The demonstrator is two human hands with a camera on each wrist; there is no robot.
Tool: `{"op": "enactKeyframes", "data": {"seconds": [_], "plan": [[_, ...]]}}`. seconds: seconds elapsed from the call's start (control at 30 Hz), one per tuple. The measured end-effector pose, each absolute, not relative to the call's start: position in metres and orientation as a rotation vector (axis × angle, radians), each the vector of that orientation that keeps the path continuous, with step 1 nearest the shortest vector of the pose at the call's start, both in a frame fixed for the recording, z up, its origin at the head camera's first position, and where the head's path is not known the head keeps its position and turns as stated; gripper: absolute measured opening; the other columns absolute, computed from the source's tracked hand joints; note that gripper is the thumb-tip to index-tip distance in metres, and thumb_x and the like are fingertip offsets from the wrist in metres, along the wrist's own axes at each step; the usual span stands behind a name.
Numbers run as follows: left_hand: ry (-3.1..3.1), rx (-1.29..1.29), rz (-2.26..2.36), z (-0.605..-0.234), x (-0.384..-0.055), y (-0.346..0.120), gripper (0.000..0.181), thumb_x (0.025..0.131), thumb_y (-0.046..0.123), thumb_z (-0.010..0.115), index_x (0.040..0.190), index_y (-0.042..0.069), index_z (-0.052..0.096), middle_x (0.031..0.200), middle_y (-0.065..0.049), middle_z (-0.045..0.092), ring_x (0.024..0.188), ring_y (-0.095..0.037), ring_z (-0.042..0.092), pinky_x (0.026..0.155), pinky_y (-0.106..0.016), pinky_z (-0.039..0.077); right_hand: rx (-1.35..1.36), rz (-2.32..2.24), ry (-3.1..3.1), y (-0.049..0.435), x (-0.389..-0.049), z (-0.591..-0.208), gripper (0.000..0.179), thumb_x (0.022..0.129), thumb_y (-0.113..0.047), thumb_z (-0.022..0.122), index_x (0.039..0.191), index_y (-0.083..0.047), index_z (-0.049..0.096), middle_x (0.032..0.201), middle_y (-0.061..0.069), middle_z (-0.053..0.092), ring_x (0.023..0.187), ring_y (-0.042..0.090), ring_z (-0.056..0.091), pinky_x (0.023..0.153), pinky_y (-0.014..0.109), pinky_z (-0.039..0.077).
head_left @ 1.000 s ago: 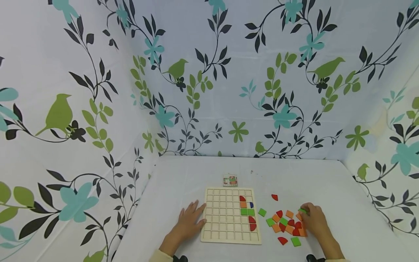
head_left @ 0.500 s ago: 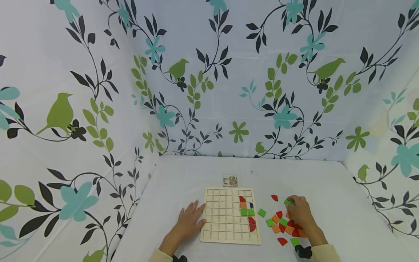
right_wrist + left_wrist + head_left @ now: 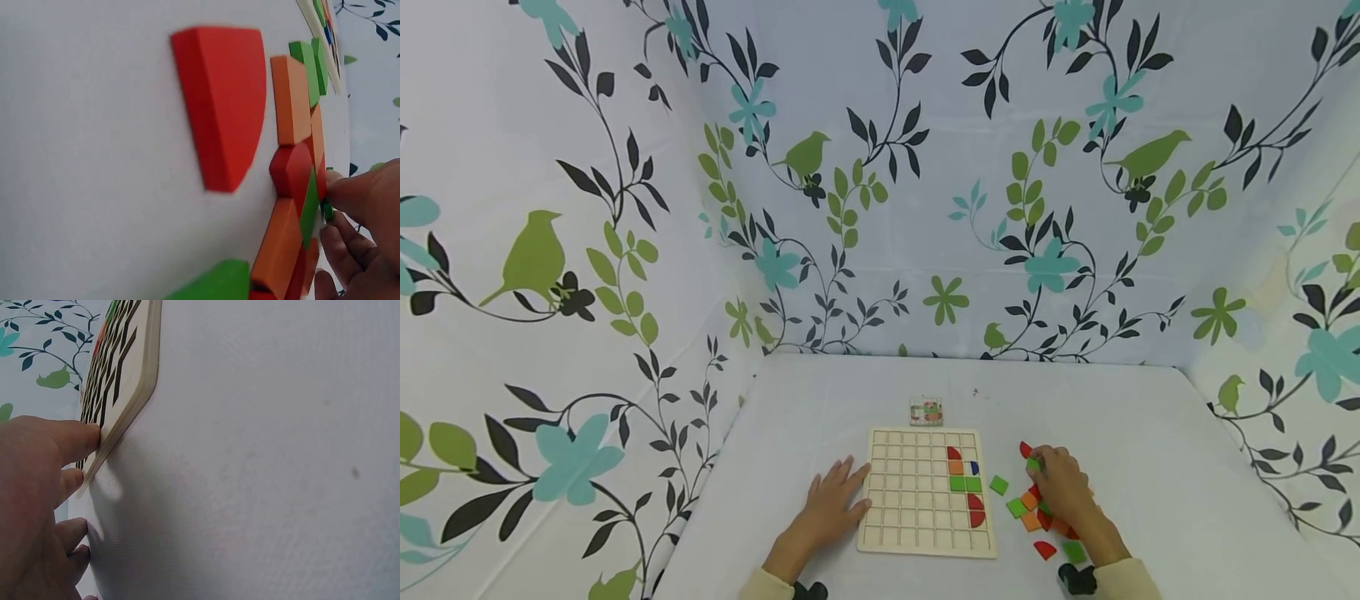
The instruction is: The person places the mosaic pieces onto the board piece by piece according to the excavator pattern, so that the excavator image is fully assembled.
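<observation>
My right hand (image 3: 1063, 487) pinches a green square tile (image 3: 1034, 463) between thumb and fingertips, over the far side of a cluster of loose tiles. In the right wrist view the green tile (image 3: 328, 211) shows only partly behind the thumb. Spread across the left edge of the wooden grid board (image 3: 925, 553), my left hand (image 3: 829, 508) touches its rim with thumb and fingertips. Near its right side the board bears an orange square (image 3: 956, 467), a small blue piece (image 3: 974, 468), two green squares (image 3: 965, 483) and several red rounded pieces (image 3: 976, 510).
Loose orange, green and red tiles (image 3: 1032, 521) lie right of the board, partly under my right hand. A red quarter-round piece (image 3: 1044, 550) and a green square (image 3: 1074, 552) lie nearer me. A small patterned card (image 3: 927, 412) sits beyond the board. Patterned cloth (image 3: 880, 208) surrounds the table.
My right hand has moved left from the right end of the tile cluster, carrying the green square tile toward the board. My left hand stays on the board's edge.
</observation>
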State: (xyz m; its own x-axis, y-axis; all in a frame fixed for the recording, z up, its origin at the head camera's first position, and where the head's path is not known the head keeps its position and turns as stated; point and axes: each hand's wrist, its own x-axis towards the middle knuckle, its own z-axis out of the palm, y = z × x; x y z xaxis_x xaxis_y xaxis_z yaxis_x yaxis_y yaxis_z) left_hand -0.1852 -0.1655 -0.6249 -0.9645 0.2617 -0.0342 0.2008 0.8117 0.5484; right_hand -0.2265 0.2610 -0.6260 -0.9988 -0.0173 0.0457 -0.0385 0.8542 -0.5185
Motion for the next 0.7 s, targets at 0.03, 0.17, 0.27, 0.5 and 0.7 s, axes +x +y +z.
{"op": "enactKeyframes", "data": {"seconds": [0.03, 0.17, 0.27, 0.5, 0.7], "plan": [[2.887, 0.373, 0.854, -0.625, -0.186, -0.166, 0.061, 0.103, 0.036, 0.065, 0.158, 0.015, 0.049, 0.168, -0.023, 0.035, 0.156, -0.049, 0.027, 0.121, -0.078, 0.013, 0.065, 0.815, -2.983, 0.259, -0.225, -0.625, 0.035, 0.099, -0.011, 0.072, 0.129, 0.004, 0.062, 0.12, 0.024, 0.061, 0.109, 0.041, 0.059, 0.088, 0.068, 0.05], [2.889, 0.357, 0.853, -0.629, -0.188, -0.166, 0.062, 0.103, 0.037, 0.065, 0.159, 0.017, 0.048, 0.169, -0.022, 0.033, 0.157, -0.049, 0.026, 0.123, -0.077, 0.011, 0.136, 0.717, -2.932, 0.244, -0.217, -0.62, 0.034, 0.097, -0.012, 0.076, 0.126, 0.002, 0.066, 0.12, 0.021, 0.062, 0.109, 0.04, 0.06, 0.085, 0.063, 0.05], [2.896, 0.339, 0.842, -0.631, -0.188, -0.166, 0.063, 0.102, 0.038, 0.065, 0.159, 0.018, 0.048, 0.17, -0.021, 0.033, 0.157, -0.049, 0.026, 0.123, -0.076, 0.011, 0.195, 0.681, -2.912, 0.223, -0.207, -0.614, 0.031, 0.095, -0.013, 0.079, 0.122, -0.002, 0.069, 0.117, 0.016, 0.064, 0.108, 0.035, 0.06, 0.084, 0.056, 0.049], [2.908, 0.344, 0.838, -0.632, -0.189, -0.166, 0.062, 0.102, 0.037, 0.065, 0.159, 0.018, 0.048, 0.169, -0.022, 0.034, 0.157, -0.049, 0.026, 0.123, -0.077, 0.012, 0.356, 0.805, -2.992, 0.17, -0.19, -0.604, 0.026, 0.096, -0.02, 0.079, 0.119, -0.014, 0.07, 0.113, 0.001, 0.064, 0.109, 0.022, 0.059, 0.083, 0.042, 0.046], [2.912, 0.351, 0.841, -0.638, -0.192, -0.167, 0.062, 0.102, 0.037, 0.065, 0.159, 0.018, 0.049, 0.169, -0.021, 0.034, 0.157, -0.049, 0.027, 0.123, -0.076, 0.012, 0.529, 0.753, -2.992, 0.153, -0.183, -0.61, 0.018, 0.094, -0.022, 0.081, 0.105, -0.023, 0.067, 0.101, -0.009, 0.061, 0.096, 0.014, 0.054, 0.081, 0.041, 0.044]]}}
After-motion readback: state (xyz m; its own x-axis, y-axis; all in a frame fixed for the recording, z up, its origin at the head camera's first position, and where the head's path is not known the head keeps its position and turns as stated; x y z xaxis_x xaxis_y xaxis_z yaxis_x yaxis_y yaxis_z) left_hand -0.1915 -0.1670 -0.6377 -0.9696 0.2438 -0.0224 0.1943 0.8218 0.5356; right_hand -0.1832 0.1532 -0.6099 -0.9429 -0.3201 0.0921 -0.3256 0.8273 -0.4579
